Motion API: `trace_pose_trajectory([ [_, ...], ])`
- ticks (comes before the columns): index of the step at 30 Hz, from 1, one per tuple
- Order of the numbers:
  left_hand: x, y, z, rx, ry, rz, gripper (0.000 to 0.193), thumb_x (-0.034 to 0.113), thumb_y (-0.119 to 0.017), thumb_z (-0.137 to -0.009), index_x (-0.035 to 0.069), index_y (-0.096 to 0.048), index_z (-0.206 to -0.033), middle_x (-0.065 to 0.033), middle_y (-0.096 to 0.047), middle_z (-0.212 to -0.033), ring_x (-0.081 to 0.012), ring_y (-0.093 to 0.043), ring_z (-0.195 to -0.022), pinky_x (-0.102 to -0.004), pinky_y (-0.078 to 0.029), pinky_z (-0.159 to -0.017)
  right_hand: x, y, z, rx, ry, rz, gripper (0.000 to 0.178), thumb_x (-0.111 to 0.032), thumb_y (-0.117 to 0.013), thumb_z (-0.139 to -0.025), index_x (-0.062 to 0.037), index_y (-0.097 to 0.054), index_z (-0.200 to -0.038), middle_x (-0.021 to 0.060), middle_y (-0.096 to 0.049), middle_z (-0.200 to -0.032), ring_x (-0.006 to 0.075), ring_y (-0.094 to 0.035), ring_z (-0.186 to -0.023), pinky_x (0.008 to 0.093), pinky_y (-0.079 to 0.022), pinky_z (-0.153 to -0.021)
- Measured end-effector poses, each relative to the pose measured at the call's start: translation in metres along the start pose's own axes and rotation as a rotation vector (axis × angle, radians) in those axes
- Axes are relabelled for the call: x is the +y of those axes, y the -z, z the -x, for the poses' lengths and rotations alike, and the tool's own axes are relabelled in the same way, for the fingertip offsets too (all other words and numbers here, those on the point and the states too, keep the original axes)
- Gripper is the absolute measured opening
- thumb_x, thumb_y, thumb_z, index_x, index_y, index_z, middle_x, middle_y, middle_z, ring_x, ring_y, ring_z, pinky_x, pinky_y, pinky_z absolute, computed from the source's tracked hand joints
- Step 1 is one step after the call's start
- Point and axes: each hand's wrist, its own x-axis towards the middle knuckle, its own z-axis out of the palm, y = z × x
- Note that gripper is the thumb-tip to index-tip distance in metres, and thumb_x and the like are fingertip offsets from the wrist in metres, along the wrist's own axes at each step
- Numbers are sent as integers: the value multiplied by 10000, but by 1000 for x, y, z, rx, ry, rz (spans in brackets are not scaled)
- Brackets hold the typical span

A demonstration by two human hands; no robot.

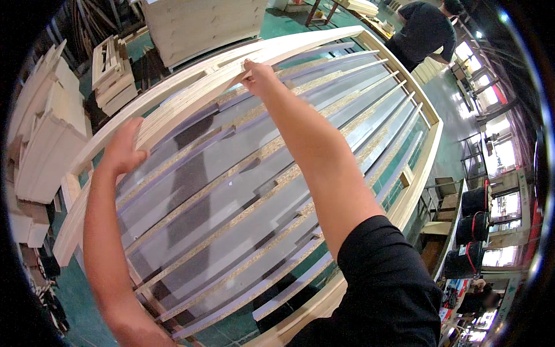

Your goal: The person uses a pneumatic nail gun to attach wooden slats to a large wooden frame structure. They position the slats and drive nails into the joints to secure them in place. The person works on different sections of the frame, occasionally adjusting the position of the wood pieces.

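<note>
A bundle of long, thin, pale wooden strips (179, 110) lies along the far left side of a large wooden frame (435, 122). Toward its near end, my left hand (124, 147) is closed round the bundle, thumb on the inner side. Farther along, my right hand (257, 78) grips the strips' edge with bent fingers, where one strip bows away from the others. Beneath my arms, several narrow chipboard slats (231, 222) with grey-violet faces lie spaced across the frame. Grey surfaces and green floor show between them.
Stacked wooden panels (55, 130) and a large pale crate-like stack (202, 29) stand beyond the frame's left side. A person in black (425, 34) bends near its far end. Black bins (471, 228) line the right, with another person (477, 301) below them.
</note>
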Motion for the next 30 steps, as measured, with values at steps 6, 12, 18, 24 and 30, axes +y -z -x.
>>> trace_pose_trajectory([
  [6, -47, -8, -21, -93, 11, -132, 836, 217, -847, -741, 21, -481, -1467, -235, -540, -1461, -397, -512, -1357, -445, -398, -1174, 26, -7, -3, -171, -41, 329, 366, -282, -660, -1011, -45, -588, -1281, 190, -614, -1258, 327, -611, -1160, 455, -563, -903],
  [12, -9, -5, -108, -101, 24, -198, 623, 140, -830, -747, 55, -577, -1310, -215, -625, -1292, -412, -607, -1211, -499, -527, -996, -11, 95, 55, -331, 776, 1756, 404, -228, -677, -967, -71, -611, -1334, 207, -636, -1287, 413, -603, -1195, 472, -510, -972],
  [18, -61, -25, -147, 58, 207, -277, 537, 36, -708, -827, 151, -601, -1341, -118, -667, -1315, -374, -612, -1252, -555, -518, -977, 46, 124, 111, -539, 863, 1926, 693, -174, -696, -943, -139, -392, -1565, 159, -400, -1589, 382, -320, -1503, 529, -241, -1235],
  [24, -88, -64, -182, 102, 214, -252, 639, 54, -706, -836, 192, -556, -1442, -115, -626, -1415, -363, -590, -1298, -520, -511, -1024, 56, 138, 118, -459, 827, 2037, 791, -241, -663, -957, -154, -262, -1634, 141, -261, -1681, 355, -180, -1577, 552, -110, -1281],
  [30, -155, -74, -223, 207, 90, -376, 713, 130, -760, -854, 206, -496, -1512, -135, -625, -1412, -341, -605, -1287, -460, -512, -1062, 52, 121, 125, -481, 872, 2043, 791, -296, -634, -957, -154, -257, -1637, 146, -272, -1676, 347, -178, -1580, 543, -100, -1284],
])
